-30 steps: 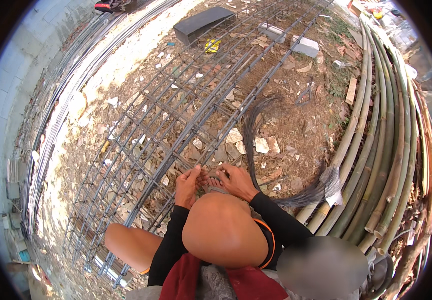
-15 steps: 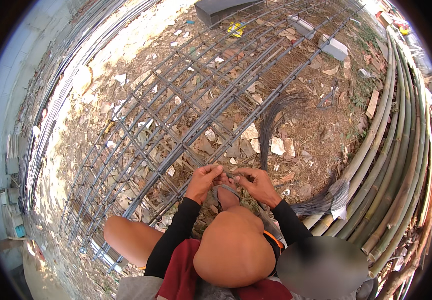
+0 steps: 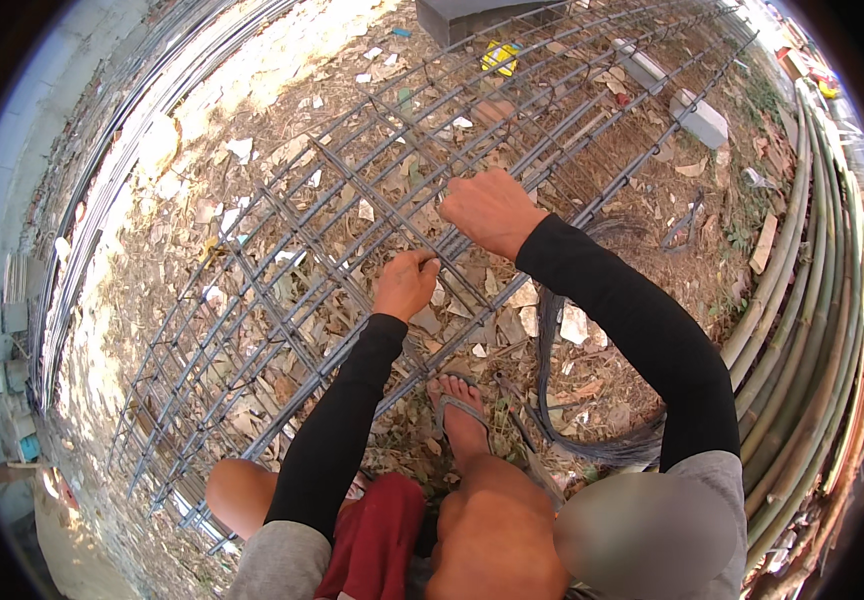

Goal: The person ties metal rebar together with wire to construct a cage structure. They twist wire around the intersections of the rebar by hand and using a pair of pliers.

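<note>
A long cage of steel reinforcing bars (image 3: 370, 190) lies diagonally across the ground in front of me, with thinner bars crossing the long ones. My left hand (image 3: 407, 285) is at the cage's near side, thumb and fingers pinched together next to a long bar. Farther out and to the right, my right hand (image 3: 495, 212) reaches over the bars with its fingers curled closed. Whatever either hand grips is too thin or hidden to make out. A bundle of thin black wire (image 3: 607, 450) curves along the ground below my right arm.
Bamboo poles (image 3: 812, 330) are stacked along the right. Concrete blocks (image 3: 700, 120) and a dark box (image 3: 482, 20) sit at the cage's far end, near a yellow packet (image 3: 500, 58). Long metal rods (image 3: 102, 190) run along the left. My sandalled foot (image 3: 465, 425) stands beside the cage.
Both hands have moved from above my foot out to the cage, the right one farther. They were close together and are now apart. The view has shifted slightly.
</note>
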The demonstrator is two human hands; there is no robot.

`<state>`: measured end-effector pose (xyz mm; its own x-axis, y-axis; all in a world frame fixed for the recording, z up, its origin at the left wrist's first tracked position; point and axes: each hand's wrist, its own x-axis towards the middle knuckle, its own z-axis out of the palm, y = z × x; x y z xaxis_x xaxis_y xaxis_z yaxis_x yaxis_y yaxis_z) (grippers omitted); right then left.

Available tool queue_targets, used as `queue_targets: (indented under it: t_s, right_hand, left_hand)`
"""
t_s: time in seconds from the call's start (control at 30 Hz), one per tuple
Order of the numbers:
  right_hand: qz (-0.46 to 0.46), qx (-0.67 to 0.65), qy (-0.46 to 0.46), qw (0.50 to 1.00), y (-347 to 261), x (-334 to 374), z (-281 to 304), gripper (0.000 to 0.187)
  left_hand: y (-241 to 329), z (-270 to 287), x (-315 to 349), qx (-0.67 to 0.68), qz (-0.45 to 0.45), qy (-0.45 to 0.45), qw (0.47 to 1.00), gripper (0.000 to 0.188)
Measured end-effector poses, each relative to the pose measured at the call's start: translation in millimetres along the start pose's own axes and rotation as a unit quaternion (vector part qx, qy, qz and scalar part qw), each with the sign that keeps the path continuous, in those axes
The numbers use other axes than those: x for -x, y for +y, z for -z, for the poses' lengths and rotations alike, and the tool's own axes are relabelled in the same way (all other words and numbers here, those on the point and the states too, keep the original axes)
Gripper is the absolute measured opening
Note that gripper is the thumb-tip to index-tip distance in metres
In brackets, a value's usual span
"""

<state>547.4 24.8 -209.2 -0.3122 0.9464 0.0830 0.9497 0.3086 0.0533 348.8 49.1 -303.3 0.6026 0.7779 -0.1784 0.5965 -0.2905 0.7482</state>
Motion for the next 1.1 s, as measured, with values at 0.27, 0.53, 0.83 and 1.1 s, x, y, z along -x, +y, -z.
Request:
queue_targets:
  t_s: [0.27, 0.53, 0.83, 1.1]
  right_hand:
    - [0.032, 0.012, -0.159, 0.987, -24.7, -44.5, -42.6, 0.014]
    - [0.000, -0.029, -0.186, 0.982, -28.7, -44.8, -42.3, 0.014]
    - [-0.301, -0.334, -0.186, 0.873, -29.8, 0.0, -42.1, 0.028]
    - [-0.433, -0.649, -0.100, 0.617, -49.0, 53.3, -86.9, 0.036]
  left_hand:
    - [-11.4, 3.5, -22.0, 0.327, 0.182, -0.151, 0.915, 0.037]
    - [-3.6, 0.7, -28.3, 0.355, 0.202, -0.138, 0.902, 0.035]
    - [-5.0, -0.4, -30.8, 0.357, 0.233, -0.150, 0.892, 0.020]
    - [2.6, 3.2, -34.8, 0.372, 0.259, -0.145, 0.880, 0.019]
